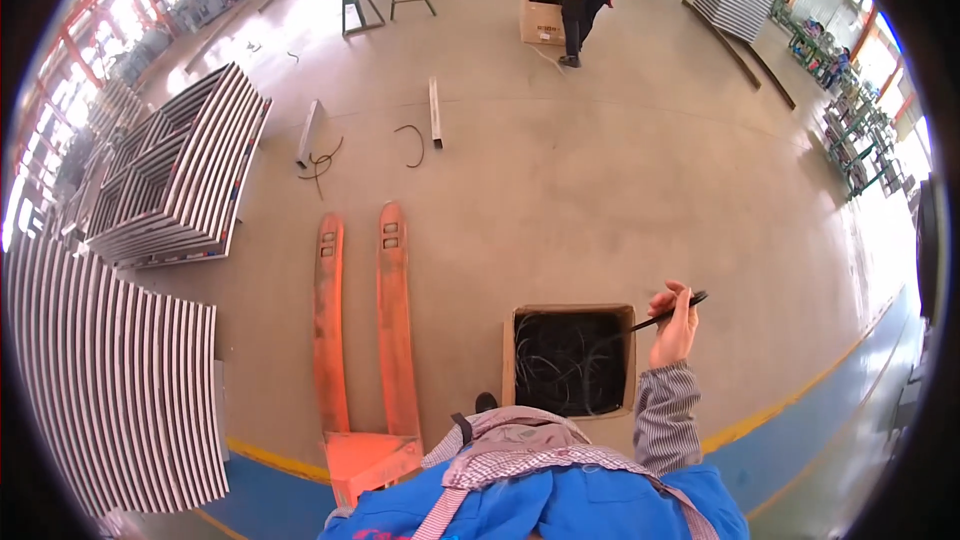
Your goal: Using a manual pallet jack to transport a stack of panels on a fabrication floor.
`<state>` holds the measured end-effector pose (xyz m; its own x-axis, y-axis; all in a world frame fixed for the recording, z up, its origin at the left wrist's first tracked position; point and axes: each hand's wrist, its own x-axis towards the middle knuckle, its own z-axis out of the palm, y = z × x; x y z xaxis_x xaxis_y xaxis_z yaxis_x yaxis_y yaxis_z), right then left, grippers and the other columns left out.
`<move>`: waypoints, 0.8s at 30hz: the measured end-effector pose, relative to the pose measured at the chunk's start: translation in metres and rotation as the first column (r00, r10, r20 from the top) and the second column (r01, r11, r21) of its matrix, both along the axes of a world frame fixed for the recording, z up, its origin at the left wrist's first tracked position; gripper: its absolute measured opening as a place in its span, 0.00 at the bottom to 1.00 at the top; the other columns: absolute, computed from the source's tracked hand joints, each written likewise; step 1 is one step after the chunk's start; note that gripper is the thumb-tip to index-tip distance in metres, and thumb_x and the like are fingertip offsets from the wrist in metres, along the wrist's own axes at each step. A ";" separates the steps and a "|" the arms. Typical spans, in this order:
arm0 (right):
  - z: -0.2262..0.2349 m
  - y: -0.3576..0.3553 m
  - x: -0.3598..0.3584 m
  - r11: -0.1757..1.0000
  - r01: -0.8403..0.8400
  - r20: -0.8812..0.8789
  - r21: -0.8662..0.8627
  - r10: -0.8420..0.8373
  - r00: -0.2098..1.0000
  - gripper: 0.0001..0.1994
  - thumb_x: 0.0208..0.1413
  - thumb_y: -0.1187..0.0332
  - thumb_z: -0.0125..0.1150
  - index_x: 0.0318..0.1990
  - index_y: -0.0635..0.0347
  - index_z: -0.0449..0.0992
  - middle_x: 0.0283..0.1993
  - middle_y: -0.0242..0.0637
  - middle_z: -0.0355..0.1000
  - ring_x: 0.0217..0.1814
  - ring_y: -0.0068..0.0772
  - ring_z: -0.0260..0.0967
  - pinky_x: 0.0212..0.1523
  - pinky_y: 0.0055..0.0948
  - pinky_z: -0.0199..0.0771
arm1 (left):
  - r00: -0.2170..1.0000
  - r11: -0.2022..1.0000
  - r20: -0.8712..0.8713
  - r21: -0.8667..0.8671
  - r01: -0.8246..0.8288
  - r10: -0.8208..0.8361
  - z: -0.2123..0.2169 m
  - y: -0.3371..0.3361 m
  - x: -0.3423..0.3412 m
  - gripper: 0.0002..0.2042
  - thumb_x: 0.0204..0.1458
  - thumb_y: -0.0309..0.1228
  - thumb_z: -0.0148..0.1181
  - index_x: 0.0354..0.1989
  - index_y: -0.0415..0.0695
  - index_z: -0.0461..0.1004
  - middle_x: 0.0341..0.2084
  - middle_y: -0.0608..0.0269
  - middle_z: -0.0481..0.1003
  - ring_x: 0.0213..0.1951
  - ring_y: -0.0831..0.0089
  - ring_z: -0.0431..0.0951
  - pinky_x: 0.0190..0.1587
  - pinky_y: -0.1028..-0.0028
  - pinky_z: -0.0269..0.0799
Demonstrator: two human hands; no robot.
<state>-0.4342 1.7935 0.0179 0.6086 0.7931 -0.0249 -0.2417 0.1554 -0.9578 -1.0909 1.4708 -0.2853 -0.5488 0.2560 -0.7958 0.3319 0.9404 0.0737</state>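
A big tan floor point(610, 200) fills most of the room, with a yellow line point(765, 423) and a blue band point(770, 470) across the near part. On the near left lies a wide pile of striped bars point(120, 370). Just past it, farther off on the left, sits a stack of gray frames point(190, 170). Right of these stacks, an orange pallet jack point(395, 310) points its two long forks away. Near the middle is the person's blue top point(590, 500). Just past it, a little to the right, an open brown box point(508, 360) stands on the floor, full of thin, curly black strips point(565, 360). Far off, another person point(585, 15) stands beside a brown box point(542, 28). The right hand point(676, 332) is up at the right side of the near box, its fingers bent and pinching a black strip point(648, 324). One end pokes out past the fingers to the right, and the other part slants left over the box's edge. The left hand is out of sight, so I cannot tell what it does.
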 end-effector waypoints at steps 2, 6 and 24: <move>0.000 0.017 -0.003 1.000 -0.001 0.016 -0.005 0.001 1.000 0.16 0.58 0.58 0.40 0.37 0.62 0.68 0.22 0.30 0.65 0.23 0.18 0.60 0.27 0.18 0.62 | 1.000 1.000 0.014 0.017 0.018 -0.018 -0.006 0.030 -0.011 0.18 0.49 0.38 0.49 0.45 0.39 0.65 0.41 0.50 0.70 0.44 0.63 0.70 0.44 0.63 0.66; -0.009 0.050 0.006 0.998 0.052 0.019 0.024 -0.053 0.998 0.16 0.58 0.58 0.41 0.36 0.62 0.69 0.23 0.29 0.65 0.25 0.19 0.60 0.30 0.19 0.62 | 0.991 0.956 0.006 0.264 0.130 -0.137 -0.004 0.161 -0.013 0.17 0.49 0.38 0.49 0.42 0.38 0.67 0.40 0.50 0.70 0.44 0.62 0.70 0.44 0.63 0.66; -0.025 0.397 0.144 0.990 0.123 0.043 0.076 -0.126 0.991 0.15 0.58 0.58 0.40 0.39 0.63 0.66 0.25 0.30 0.65 0.29 0.20 0.58 0.36 0.21 0.58 | 0.588 0.439 -0.114 0.557 0.705 -0.801 0.116 0.768 0.340 0.19 0.47 0.35 0.52 0.48 0.44 0.64 0.38 0.57 0.72 0.43 0.66 0.72 0.46 0.72 0.66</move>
